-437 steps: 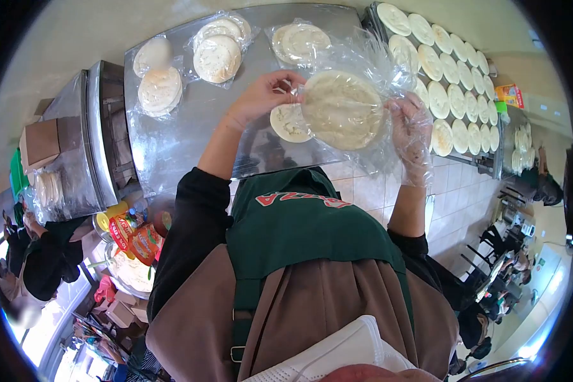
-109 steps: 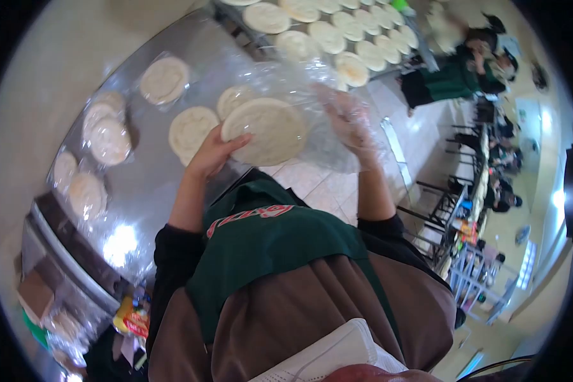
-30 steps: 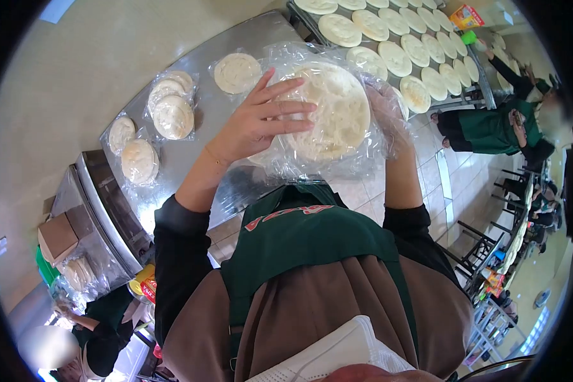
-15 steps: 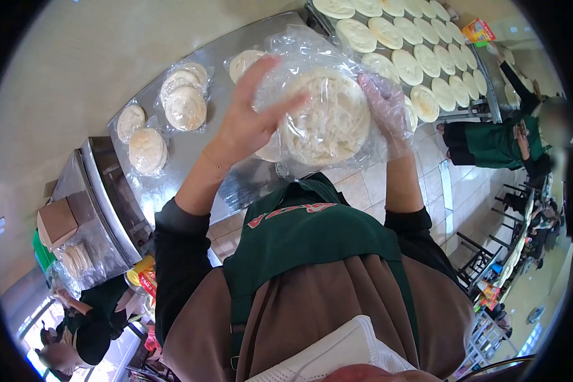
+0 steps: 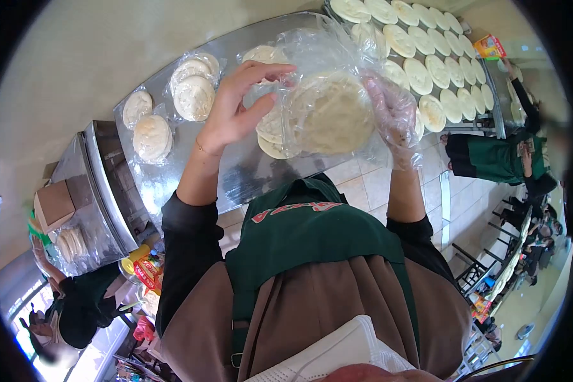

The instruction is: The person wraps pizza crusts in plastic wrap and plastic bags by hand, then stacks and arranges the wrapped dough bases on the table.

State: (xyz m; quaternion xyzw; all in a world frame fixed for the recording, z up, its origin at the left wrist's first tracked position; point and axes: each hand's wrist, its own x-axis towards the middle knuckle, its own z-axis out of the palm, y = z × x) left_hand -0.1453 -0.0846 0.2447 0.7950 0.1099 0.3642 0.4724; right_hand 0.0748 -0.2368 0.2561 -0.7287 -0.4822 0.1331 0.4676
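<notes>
A round flat bread (image 5: 330, 113) inside a clear plastic bag is held up over the metal table's front edge. My right hand (image 5: 393, 114), in a clear plastic glove, grips the bag along its right side. On the other side my bare left hand (image 5: 251, 102) has its fingers and thumb apart, close to the bag's left edge. Unbagged-looking breads (image 5: 272, 137) lie on the table partly behind the held bag. Another bagged bread (image 5: 265, 55) sits beyond my left hand, and bagged stacks (image 5: 194, 97) (image 5: 152, 138) rest farther left.
Rows of flat breads (image 5: 438, 70) cover a rack at the upper right. The metal table (image 5: 191, 165) spans the middle. A cardboard box (image 5: 54, 205) stands on the left counter. One person (image 5: 490, 158) is at the right, another (image 5: 86, 305) at the lower left.
The bagged bread has turned, now showing a smoother face. My left hand stays spread, with its fingers now curved beside the bag. The view has shifted slightly.
</notes>
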